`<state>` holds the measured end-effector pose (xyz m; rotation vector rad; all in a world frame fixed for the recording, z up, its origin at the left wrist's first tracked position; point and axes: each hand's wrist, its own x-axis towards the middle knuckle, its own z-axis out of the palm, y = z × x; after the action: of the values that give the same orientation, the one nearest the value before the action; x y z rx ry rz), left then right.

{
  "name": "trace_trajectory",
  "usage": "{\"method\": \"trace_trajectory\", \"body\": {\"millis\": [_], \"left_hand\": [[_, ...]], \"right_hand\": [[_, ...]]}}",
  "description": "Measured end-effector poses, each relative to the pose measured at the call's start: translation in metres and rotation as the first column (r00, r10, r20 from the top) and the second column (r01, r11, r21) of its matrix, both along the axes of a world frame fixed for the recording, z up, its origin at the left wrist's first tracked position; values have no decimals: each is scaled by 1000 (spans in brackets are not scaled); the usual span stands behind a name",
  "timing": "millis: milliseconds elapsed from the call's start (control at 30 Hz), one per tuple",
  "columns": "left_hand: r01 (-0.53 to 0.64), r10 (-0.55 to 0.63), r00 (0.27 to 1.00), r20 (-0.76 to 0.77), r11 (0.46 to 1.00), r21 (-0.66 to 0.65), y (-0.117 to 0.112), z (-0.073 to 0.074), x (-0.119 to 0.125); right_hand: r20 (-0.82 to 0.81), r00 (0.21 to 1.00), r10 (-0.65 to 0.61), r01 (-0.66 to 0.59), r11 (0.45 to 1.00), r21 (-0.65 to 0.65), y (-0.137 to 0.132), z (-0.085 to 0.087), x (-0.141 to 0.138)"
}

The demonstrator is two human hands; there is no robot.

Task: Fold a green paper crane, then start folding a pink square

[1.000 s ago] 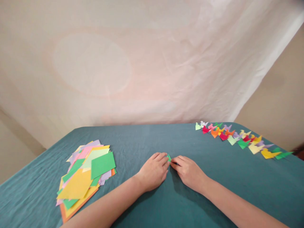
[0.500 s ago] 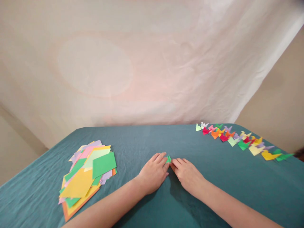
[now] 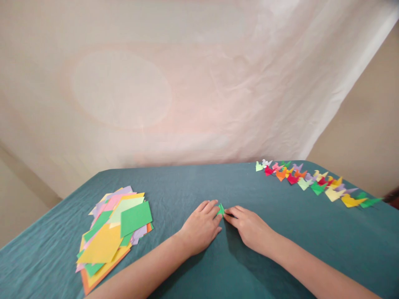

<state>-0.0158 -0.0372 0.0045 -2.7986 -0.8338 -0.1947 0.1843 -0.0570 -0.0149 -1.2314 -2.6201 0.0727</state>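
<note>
A small piece of folded green paper (image 3: 221,209) lies on the table between my hands, its pointed tip facing away from me. My left hand (image 3: 201,226) rests palm down at its left side, index fingertip holding the paper's edge and thumb bent below. On the opposite side, my right hand (image 3: 247,226) pinches the right edge between thumb and fingers. The fingertips cover part of the paper, so its exact folds are too small to make out.
A loose pile of coloured paper sheets (image 3: 102,245) lies at the left. Several folded paper birds (image 3: 318,188) stand in slanting rows along the right far edge. A teal cloth (image 3: 187,182) covers the table, and a pale curtain (image 3: 199,83) hangs behind it.
My right hand has shifted slightly, its fingers a little straighter at the green paper's right edge. The left hand and the paper stay nearly in place. The view has tilted slightly.
</note>
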Motion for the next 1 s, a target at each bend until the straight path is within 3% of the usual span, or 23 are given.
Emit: {"method": "trace_trajectory", "body": {"millis": [233, 500, 1000], "left_hand": [[-15, 15, 1000, 21, 1000, -17, 2, 0, -2], [-14, 14, 1000, 20, 1000, -23, 0, 5, -2], [0, -1, 1000, 5, 1000, 28, -3, 1, 4]], "right_hand": [[88, 995, -56, 46, 993, 110, -8, 0, -10], [177, 980, -93, 88, 995, 35, -6, 10, -15], [189, 976, -106, 110, 994, -10, -5, 18, -13]]}}
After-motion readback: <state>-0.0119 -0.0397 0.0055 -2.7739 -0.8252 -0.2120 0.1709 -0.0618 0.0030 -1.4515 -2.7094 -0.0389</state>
